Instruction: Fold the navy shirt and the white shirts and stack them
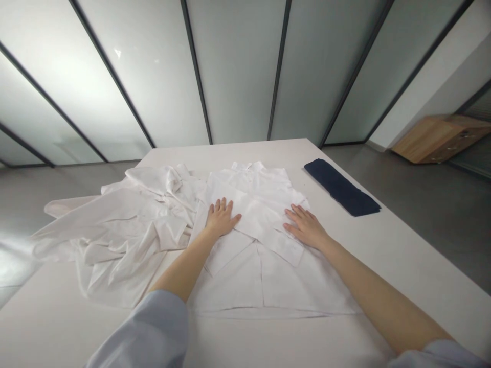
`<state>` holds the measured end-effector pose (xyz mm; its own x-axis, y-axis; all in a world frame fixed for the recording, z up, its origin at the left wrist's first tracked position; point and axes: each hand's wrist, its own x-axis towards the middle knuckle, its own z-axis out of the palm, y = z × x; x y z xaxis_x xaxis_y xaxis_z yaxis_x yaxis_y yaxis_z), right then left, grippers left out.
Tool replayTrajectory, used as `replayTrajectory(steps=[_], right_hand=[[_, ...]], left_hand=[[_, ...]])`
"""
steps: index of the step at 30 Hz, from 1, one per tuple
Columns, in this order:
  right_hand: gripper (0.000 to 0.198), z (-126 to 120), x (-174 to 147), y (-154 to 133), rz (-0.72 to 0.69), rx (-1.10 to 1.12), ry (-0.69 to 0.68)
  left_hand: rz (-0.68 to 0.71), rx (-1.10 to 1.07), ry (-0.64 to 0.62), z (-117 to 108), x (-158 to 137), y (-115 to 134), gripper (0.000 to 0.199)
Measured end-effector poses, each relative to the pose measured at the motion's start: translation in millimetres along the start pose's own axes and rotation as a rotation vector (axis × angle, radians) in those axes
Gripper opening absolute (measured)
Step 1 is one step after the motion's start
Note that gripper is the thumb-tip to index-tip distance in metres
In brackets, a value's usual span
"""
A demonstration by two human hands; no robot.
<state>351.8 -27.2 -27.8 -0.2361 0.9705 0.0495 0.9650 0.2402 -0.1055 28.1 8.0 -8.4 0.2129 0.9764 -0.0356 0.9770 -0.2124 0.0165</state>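
Note:
A white lab coat or shirt [245,276] lies spread on the table, its collar at the far end and its sleeves folded inward across the middle. My left hand [221,219] rests flat on its left side, fingers stretched out. On the right side, my right hand [306,225] presses lightly on the cloth near a folded sleeve, fingers apart. Neither hand grips anything. Left of this garment, a crumpled heap of white clothing [134,225] touches its edge and hangs partly over the table's left side.
A folded dark blue cloth [341,188] lies near the right edge of the white table [387,245]. Behind the table stands a frosted glass partition [238,71] with dark frames. A wooden cabinet [425,138] is on the floor at far right.

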Motion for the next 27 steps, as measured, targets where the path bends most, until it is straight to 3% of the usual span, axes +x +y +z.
replayTrajectory(steps=[8,13,17,22,27], right_hand=[[0.067,0.5,-12.8,4.2,-0.002,-0.032,-0.035],[0.058,-26.0,-10.7,0.2,-0.032,-0.062,-0.072],[0.05,-44.6,18.1,-9.3,-0.078,-0.051,-0.009],[0.059,-23.6,48.7,-10.6,-0.014,-0.025,0.002],[0.065,-3.2,43.1,3.0,0.083,-0.043,-0.016]], left_hand=[[0.01,-0.021,-0.004,-1.4,-7.5,4.1,0.081],[0.037,-0.039,-0.042,-6.9,-13.4,6.5,0.095],[0.032,-0.031,0.008,-16.5,-1.2,5.5,0.087],[0.032,-0.024,0.037,-9.5,18.2,10.4,0.081],[0.068,-0.039,0.079,0.8,25.4,20.4,0.077]])
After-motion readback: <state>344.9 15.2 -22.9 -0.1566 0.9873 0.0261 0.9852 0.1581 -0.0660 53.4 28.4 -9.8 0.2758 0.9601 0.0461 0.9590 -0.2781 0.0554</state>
